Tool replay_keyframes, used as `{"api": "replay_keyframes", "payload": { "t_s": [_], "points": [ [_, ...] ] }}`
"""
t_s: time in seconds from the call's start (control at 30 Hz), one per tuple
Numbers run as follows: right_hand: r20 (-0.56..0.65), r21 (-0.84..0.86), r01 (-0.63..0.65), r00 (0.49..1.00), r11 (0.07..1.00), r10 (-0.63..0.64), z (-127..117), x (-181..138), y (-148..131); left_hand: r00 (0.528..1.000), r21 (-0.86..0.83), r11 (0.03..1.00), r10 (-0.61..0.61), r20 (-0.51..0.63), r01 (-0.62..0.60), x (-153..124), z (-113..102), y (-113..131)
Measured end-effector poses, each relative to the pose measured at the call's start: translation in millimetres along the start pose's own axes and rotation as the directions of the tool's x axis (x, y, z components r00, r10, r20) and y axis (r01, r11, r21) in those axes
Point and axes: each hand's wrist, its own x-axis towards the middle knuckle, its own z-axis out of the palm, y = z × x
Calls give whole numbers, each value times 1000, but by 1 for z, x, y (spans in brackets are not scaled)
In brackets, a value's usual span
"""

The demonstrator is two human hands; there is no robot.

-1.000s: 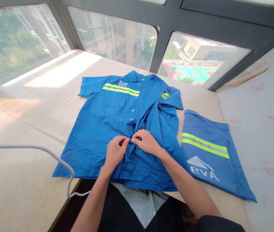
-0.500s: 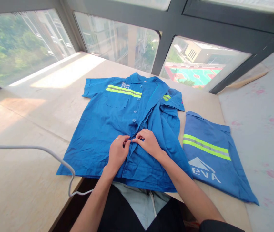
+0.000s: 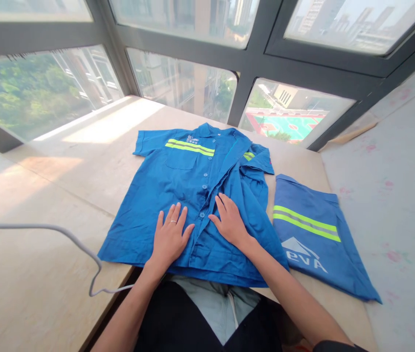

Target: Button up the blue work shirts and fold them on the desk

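While both hands press flat on it, the blue work shirt (image 3: 156, 195) lies front up on the pale wooden table (image 3: 46, 205), collar toward the windows (image 3: 31, 93), hem hanging just over the near table edge above the person's lap; left hand (image 3: 169, 237) palm down on the front panel at the person's left, fingers straight and spread, gripping nothing, thin ring (image 3: 173, 221) on one finger; right hand (image 3: 230, 222) palm down on the other front panel, fingers stretched out too, gripping nothing; hands near each other, not touching, button placket (image 3: 203, 193) running up between them, one button showing between the thumbs; placket gapes open below the collar; cannot tell if the lower buttons are done up; panel under the right hand is rumpled and bunched, its short sleeve crumpled on the window side; other sleeve lies flat; yellow-green reflective stripes (image 3: 189, 146) cross the chest above a patch pocket (image 3: 179, 160); folded blue garment (image 3: 313, 230) lies just beside the shirt at the person's right, same kind of stripes, white triangle logo and "eVA" print facing up, cannot tell if the two edges touch; its far corner reaches onto a pale pink-speckled surface (image 3: 394, 195) at the right; white cable (image 3: 64, 233) crosses the table at the left, bends down over the near edge close to the shirt's lower corner; dark clothing (image 3: 178, 318) of the person fills the bottom of the view
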Motion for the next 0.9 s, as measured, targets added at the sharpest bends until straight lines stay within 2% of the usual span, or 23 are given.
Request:
{"api": "replay_keyframes", "payload": {
  "t_s": [0.1, 0.23, 0.33, 0.43, 0.5, 0.63, 0.77, 0.9],
  "points": [
    [28, -88, -30, 999, 996, 33, -13, -24, 6, 1000, 14, 1000, -20, 1, 20, -6, 0, -5],
    [-11, -160, -110, 994, 981, 110, -38, -61, 19, 997, 47, 996, -74, -26, 75, -8, -1, -6],
    [-27, -167, -177, 984, 970, 175, -51, -89, 26, 989, 82, 985, -149, -17, 150, -2, -8, 2],
    [-19, -146, -198, 980, 969, 197, -54, -110, 25, 974, 84, 971, -227, 6, 225, 11, -15, 16],
    [-25, -151, -198, 980, 969, 197, -51, -118, 19, 977, 39, 976, -215, 1, 215, 18, -16, 26],
    [-59, -187, -204, 979, 961, 196, -45, -122, 7, 997, -13, 997, -73, 9, 73, 25, -13, 39],
    [-60, -204, -198, 980, 959, 190, -43, -122, 5, 994, 40, 993, -109, -1, 109, 23, -13, 36],
    [-74, -191, -195, 980, 962, 184, -40, -125, 8, 995, 6, 995, -104, 8, 104, 25, -15, 26]
  ]
}}
